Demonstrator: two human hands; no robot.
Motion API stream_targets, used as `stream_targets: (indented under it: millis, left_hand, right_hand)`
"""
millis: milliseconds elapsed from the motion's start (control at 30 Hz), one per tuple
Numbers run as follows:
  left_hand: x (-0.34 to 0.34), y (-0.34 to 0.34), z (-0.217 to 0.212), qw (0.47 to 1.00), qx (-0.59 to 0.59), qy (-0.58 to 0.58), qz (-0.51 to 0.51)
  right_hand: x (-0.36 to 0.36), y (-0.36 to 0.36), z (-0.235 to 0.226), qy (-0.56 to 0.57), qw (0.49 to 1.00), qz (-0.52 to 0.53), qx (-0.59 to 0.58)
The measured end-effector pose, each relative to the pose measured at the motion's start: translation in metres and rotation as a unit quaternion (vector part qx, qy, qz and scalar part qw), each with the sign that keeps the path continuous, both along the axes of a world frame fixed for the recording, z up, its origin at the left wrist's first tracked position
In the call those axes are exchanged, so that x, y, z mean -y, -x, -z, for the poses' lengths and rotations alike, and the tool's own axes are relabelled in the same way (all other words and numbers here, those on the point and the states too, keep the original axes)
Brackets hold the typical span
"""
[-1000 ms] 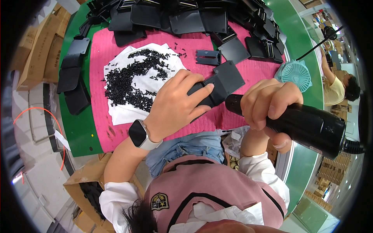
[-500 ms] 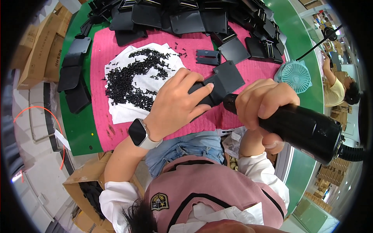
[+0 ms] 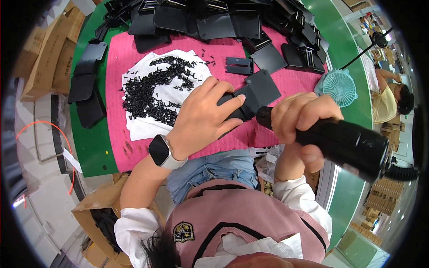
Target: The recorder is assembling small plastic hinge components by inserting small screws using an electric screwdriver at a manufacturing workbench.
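My left hand [image 3: 203,118], with a watch on its wrist, presses down on a flat black plastic part [image 3: 254,91] lying on the pink mat [image 3: 286,80]. My right hand [image 3: 301,118] grips a black electric screwdriver [image 3: 344,143], whose front end meets the part near my left fingertips. Left of my left hand, a heap of small black screws [image 3: 156,89] lies on a white cloth [image 3: 143,127].
Many black plastic parts [image 3: 214,20] are stacked along the far edge of the green table [image 3: 94,147]. A small teal fan [image 3: 339,87] stands at the right. Cardboard boxes [image 3: 49,53] sit at the left. Another person [image 3: 393,98] works at the far right.
The screwdriver has shifted slightly toward the part; my left hand stays on the part.
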State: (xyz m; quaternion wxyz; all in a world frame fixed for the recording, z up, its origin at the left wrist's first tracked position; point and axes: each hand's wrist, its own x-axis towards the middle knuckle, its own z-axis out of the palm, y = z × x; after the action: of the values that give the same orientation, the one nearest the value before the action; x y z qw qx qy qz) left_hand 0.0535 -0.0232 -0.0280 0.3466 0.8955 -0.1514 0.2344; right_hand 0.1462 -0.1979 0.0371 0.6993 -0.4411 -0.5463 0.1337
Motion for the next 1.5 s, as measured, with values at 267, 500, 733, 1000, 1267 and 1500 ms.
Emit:
stream_targets:
  millis: [267, 500, 733, 1000, 1267, 1500]
  left_hand:
    - [0.000, 0.002, 0.000, 1.000, 0.000, -0.013, -0.008]
    - [0.001, 0.012, -0.003, 0.995, -0.048, -0.032, -0.086]
    - [0.007, 0.015, -0.011, 0.996, -0.015, 0.078, -0.051]
    - [0.001, 0.032, -0.046, 0.991, 0.124, 0.044, 0.000]
    - [0.021, 0.054, -0.018, 0.876, 0.019, 0.476, -0.077]
    - [0.015, 0.103, -0.037, 0.843, -0.013, 0.511, -0.167]
  right_hand:
    - [0.018, -0.016, -0.014, -0.073, 0.991, 0.017, -0.114]
    - [0.031, -0.057, 0.016, 0.220, 0.896, 0.363, -0.134]
    - [0.028, -0.032, 0.009, 0.363, 0.687, 0.576, 0.255]
    - [0.011, 0.014, -0.008, 0.340, 0.844, 0.150, 0.386]
    - [-0.027, 0.047, 0.008, 0.092, 0.958, 0.214, 0.169]
    - [-0.003, 0.042, 0.012, 0.196, 0.978, -0.024, 0.066]
